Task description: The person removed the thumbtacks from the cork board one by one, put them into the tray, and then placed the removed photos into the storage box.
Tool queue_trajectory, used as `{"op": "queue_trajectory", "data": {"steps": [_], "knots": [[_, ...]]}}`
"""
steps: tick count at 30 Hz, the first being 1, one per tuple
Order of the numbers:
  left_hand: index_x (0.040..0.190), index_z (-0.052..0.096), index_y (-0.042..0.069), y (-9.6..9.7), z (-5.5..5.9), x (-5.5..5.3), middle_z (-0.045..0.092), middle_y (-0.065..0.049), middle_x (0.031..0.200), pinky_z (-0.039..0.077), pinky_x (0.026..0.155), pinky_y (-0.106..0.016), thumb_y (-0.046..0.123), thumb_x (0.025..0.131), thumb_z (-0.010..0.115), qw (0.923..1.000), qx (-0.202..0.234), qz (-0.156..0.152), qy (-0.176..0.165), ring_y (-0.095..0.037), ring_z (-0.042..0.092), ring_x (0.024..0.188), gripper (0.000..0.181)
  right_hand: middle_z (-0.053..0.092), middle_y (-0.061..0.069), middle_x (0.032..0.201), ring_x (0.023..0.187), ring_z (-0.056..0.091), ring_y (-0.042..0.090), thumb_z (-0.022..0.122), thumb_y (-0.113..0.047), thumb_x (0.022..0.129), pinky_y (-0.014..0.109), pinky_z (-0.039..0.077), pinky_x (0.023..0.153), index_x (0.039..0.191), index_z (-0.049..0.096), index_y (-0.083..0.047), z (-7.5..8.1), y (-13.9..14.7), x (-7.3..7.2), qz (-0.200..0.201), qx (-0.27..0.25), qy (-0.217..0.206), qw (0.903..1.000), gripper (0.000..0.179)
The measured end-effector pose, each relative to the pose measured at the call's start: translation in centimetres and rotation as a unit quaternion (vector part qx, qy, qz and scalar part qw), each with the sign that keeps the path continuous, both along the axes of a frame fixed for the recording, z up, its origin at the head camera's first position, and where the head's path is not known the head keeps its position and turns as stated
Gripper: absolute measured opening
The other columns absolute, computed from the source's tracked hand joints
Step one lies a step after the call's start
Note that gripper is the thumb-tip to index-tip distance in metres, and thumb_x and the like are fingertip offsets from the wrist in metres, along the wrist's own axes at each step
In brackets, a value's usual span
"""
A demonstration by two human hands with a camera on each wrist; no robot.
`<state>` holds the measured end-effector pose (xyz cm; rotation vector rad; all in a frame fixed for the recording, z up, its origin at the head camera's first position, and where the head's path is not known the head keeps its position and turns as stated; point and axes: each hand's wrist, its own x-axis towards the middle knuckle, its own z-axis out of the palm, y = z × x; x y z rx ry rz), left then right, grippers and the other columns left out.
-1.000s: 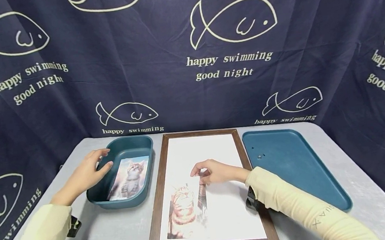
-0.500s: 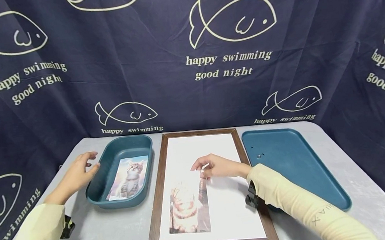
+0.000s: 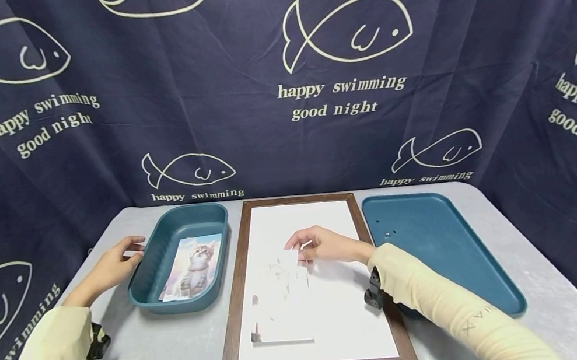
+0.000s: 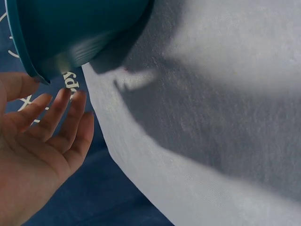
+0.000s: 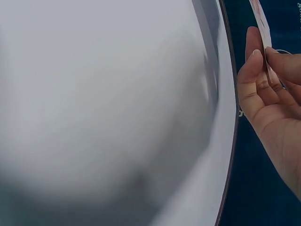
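My right hand [image 3: 323,244] pinches the top right corner of a glossy photo print [image 3: 281,307] above a brown-framed white board [image 3: 355,314]. Glare washes out most of the print, and its lower edge tilts up off the board. In the right wrist view, the thumb and fingers of that hand [image 5: 275,103] hold the print [image 5: 261,21] by its edge. My left hand [image 3: 114,267] is at the left outer side of a teal bin [image 3: 145,303], fingers relaxed and holding nothing. The left wrist view has the thumb at the bin's rim; contact is unclear.
Inside the teal bin lies a kitten photo print [image 3: 197,266]. A shallow blue tray [image 3: 443,246] to the right of the board carries a few tiny objects [image 3: 388,234]. Behind the grey table [image 3: 170,357] hangs a dark blue fish-print curtain [image 3: 252,90].
My left hand has drawn left, from over the bin to beside its wall. The right hand has risen slightly with the print, whose cat picture has faded into glare as it tilted.
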<state>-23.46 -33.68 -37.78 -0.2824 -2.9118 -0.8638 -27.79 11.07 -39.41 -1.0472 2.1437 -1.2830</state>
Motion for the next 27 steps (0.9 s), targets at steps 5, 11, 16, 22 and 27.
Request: {"op": "queue_trajectory", "data": {"steps": [5, 11, 16, 22, 27], "knots": [[0.125, 0.041, -0.011, -0.3, -0.2, -0.1, 0.053, -0.033, 0.113, 0.048, 0.076, -0.04, 0.011, 0.094, 0.045, 0.9993, 0.018, -0.002, -0.033, -0.043, 0.055, 0.1, 0.039, 0.059, 0.028, 0.098, 0.066, 0.056, 0.015, 0.053, 0.005, 0.085, 0.028, 0.049, 0.062, 0.116, 0.054, 0.008, 0.3, -0.3, -0.3, 0.005, -0.009, 0.006, 0.9999, 0.032], [0.127, 0.039, -0.01, -0.3, -0.2, 0.0, 0.05, -0.033, 0.116, 0.043, 0.083, -0.05, 0.016, 0.096, 0.042, 0.9978, 0.03, -0.013, -0.058, -0.044, 0.05, 0.106, 0.041, 0.06, 0.027, 0.096, 0.064, 0.056, 0.018, 0.053, 0.006, 0.084, 0.032, 0.05, 0.063, 0.115, 0.054, 0.008, 0.4, -0.7, -0.9, -0.001, -0.024, 0.006, 0.9997, 0.032], [0.128, 0.037, -0.01, -0.1, 0.0, 0.2, 0.048, -0.035, 0.117, 0.043, 0.084, -0.052, 0.015, 0.097, 0.041, 0.9971, 0.035, -0.014, -0.066, -0.048, 0.048, 0.108, 0.041, 0.059, 0.026, 0.1, 0.065, 0.056, 0.018, 0.053, 0.006, 0.084, 0.034, 0.05, 0.064, 0.116, 0.055, 0.007, 0.6, -1.0, -1.6, -0.02, -0.029, 0.002, 0.9994, 0.032], [0.129, 0.036, -0.01, 0.0, 0.1, 0.2, 0.047, -0.036, 0.118, 0.046, 0.081, -0.048, 0.015, 0.097, 0.041, 0.9964, 0.041, -0.013, -0.073, -0.05, 0.048, 0.107, 0.041, 0.055, 0.029, 0.101, 0.069, 0.054, 0.02, 0.05, 0.008, 0.085, 0.04, 0.05, 0.065, 0.118, 0.053, 0.008, 0.8, -1.4, -2.5, -0.039, -0.032, -0.007, 0.9987, 0.033], [0.129, 0.035, -0.011, 0.1, 0.2, 0.3, 0.046, -0.036, 0.119, 0.047, 0.079, -0.045, 0.015, 0.097, 0.041, 0.9961, 0.042, -0.012, -0.076, -0.05, 0.048, 0.107, 0.042, 0.054, 0.029, 0.1, 0.068, 0.054, 0.018, 0.049, 0.009, 0.085, 0.037, 0.05, 0.065, 0.119, 0.052, 0.008, 1.3, -2.0, -3.0, -0.048, -0.036, -0.011, 0.9982, 0.034]]}}
